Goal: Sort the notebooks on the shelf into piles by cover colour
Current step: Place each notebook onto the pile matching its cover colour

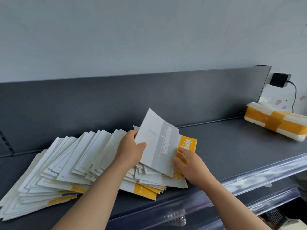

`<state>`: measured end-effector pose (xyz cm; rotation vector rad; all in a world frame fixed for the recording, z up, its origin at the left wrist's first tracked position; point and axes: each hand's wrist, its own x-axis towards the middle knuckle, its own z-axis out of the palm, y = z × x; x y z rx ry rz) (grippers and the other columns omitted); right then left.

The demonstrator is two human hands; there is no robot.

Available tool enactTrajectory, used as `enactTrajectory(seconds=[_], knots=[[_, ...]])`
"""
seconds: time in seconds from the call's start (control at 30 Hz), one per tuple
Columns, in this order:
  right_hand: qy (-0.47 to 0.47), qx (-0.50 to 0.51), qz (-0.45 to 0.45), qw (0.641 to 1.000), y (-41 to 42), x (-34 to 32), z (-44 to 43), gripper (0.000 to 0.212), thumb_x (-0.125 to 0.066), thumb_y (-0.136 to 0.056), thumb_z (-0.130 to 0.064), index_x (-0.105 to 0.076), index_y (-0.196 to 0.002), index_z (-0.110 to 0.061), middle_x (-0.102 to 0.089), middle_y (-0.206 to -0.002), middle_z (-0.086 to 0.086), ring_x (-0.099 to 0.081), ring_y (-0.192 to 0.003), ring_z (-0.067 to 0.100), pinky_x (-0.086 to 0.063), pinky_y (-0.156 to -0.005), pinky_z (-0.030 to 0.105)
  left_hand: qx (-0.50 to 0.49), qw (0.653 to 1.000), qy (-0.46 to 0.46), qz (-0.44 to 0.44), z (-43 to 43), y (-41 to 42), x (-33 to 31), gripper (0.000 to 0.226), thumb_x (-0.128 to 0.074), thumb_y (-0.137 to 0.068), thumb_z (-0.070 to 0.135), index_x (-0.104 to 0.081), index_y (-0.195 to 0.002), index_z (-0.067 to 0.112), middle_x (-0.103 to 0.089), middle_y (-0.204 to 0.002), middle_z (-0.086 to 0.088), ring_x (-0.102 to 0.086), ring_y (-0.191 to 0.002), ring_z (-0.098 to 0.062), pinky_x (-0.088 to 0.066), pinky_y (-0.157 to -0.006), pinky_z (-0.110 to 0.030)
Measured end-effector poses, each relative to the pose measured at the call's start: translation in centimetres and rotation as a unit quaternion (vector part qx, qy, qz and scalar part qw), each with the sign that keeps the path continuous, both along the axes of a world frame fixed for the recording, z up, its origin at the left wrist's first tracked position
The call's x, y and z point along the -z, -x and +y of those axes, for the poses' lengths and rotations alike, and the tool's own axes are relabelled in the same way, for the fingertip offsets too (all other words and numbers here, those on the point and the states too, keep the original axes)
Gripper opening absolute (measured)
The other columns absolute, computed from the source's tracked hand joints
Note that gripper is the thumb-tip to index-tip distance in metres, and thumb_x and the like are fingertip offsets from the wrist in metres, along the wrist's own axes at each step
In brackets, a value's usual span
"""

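Note:
A wide fan of thin notebooks (69, 165) lies on the dark grey shelf (232, 150), mostly white covers with yellow bands and one blue edge showing. My left hand (132, 146) grips a grey-and-white notebook (157, 143) by its left edge and holds it tilted up above the fan's right end. Under it lies a yellow-covered notebook (187, 143). My right hand (187, 165) rests on that yellow cover with fingers curled at its near edge; whether it grips it I cannot tell.
A white parcel bound with yellow-brown tape (274, 122) lies at the shelf's right end. A black power adapter (280, 80) with a cable hangs on the wall behind it. A clear plastic strip (249, 176) runs along the shelf's front edge, with lower shelves below.

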<state>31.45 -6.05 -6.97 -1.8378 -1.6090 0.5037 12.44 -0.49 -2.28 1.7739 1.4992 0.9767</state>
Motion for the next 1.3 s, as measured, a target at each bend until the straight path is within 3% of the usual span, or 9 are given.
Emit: enactTrajectory(seconds=[0.07,0.13,0.2,0.27,0.63,0.73,0.83,1.13,1.3], knots=[[0.003,-0.008,0.058,0.998,0.9,-0.7,0.3,0.037,-0.051,-0.093,-0.033,-0.049,-0.128,-0.02,-0.06,-0.111,-0.006,-0.056,-0.106,0.019,-0.05,-0.087,0.038,-0.018,0.998,-0.003,-0.065,-0.7,1.0,-0.1,0.023,-0.057,-0.092,0.014,-0.054,-0.114,0.018,-0.063,-0.106,0.006,-0.06,-0.087,-0.007,-0.046,-0.057,-0.015],[-0.02,-0.013,0.121,0.992,2.1,-1.3,0.6,0.04,-0.054,-0.092,-0.034,-0.047,-0.131,-0.026,-0.059,-0.1,-0.016,-0.061,-0.09,0.009,-0.054,-0.073,0.029,-0.035,0.993,-0.004,-0.113,-1.3,1.9,-0.2,0.023,-0.056,-0.092,0.014,-0.057,-0.114,0.019,-0.066,-0.106,0.007,-0.062,-0.091,-0.007,-0.049,-0.06,-0.016],[-0.049,-0.012,0.157,0.986,3.4,-1.7,0.8,0.042,-0.056,-0.092,-0.033,-0.047,-0.132,-0.026,-0.061,-0.094,-0.017,-0.061,-0.079,0.003,-0.048,-0.057,0.016,-0.05,0.988,-0.012,-0.144,-2.0,2.9,-0.5,0.022,-0.055,-0.092,0.013,-0.06,-0.112,0.021,-0.067,-0.104,0.009,-0.064,-0.092,-0.006,-0.051,-0.063,-0.018],[-0.076,-0.015,0.174,0.982,4.7,-2.1,1.0,0.044,-0.058,-0.091,-0.032,-0.047,-0.133,-0.026,-0.063,-0.094,-0.014,-0.06,-0.079,0.0,-0.044,-0.049,0.012,-0.066,0.987,-0.027,-0.146,-2.8,4.0,-0.8,0.022,-0.053,-0.091,0.012,-0.062,-0.109,0.022,-0.068,-0.101,0.011,-0.064,-0.091,-0.005,-0.054,-0.066,-0.021],[-0.112,-0.14,0.168,0.969,15.5,-4.5,1.1,0.03,-0.058,-0.09,-0.024,-0.049,-0.113,-0.041,-0.06,-0.086,-0.016,-0.057,-0.08,-0.005,-0.042,-0.055,0.009,-0.13,0.988,-0.016,-0.086,-7.0,15.3,-1.7,0.034,-0.047,-0.089,0.009,-0.055,-0.115,0.029,-0.062,-0.105,0.019,-0.057,-0.095,0.001,-0.044,-0.067,-0.015],[-0.104,-0.175,0.166,0.965,19.9,-4.6,0.8,0.033,-0.058,-0.09,-0.024,-0.053,-0.12,-0.036,-0.063,-0.087,-0.013,-0.06,-0.08,-0.001,-0.042,-0.056,0.011,-0.158,0.985,-0.033,-0.062,-8.6,19.2,-1.9,0.037,-0.043,-0.091,0.007,-0.05,-0.117,0.033,-0.055,-0.104,0.024,-0.053,-0.094,0.004,-0.037,-0.064,-0.009],[-0.095,-0.202,0.167,0.96,25.1,-4.5,0.4,0.034,-0.058,-0.09,-0.026,-0.053,-0.123,-0.033,-0.064,-0.086,-0.012,-0.061,-0.077,0.001,-0.043,-0.055,0.011,-0.185,0.981,-0.035,-0.037,-10.1,24.2,-1.6,0.04,-0.041,-0.092,0.009,-0.046,-0.127,0.028,-0.055,-0.116,0.017,-0.052,-0.099,-0.001,-0.038,-0.062,-0.011],[-0.071,-0.286,0.169,0.941,43.1,-4.5,-3.0,0.032,-0.059,-0.09,-0.022,-0.054,-0.121,-0.029,-0.063,-0.086,-0.013,-0.061,-0.075,0.004,-0.043,-0.054,0.014,-0.261,0.964,-0.032,0.037,-16.3,41.7,-1.2,0.032,-0.044,-0.092,0.011,-0.048,-0.122,0.024,-0.056,-0.114,0.012,-0.053,-0.101,-0.007,-0.039,-0.065,-0.013],[-0.063,-0.31,0.175,0.932,53.1,-4.0,-5.5,0.027,-0.059,-0.088,-0.021,-0.057,-0.114,-0.028,-0.064,-0.084,-0.011,-0.061,-0.079,0.008,-0.053,-0.069,0.028,-0.287,0.955,-0.028,0.074,-19.7,51.4,-1.4,0.033,-0.046,-0.094,0.009,-0.047,-0.125,0.021,-0.051,-0.113,0.013,-0.049,-0.102,-0.008,-0.034,-0.063,-0.009]])
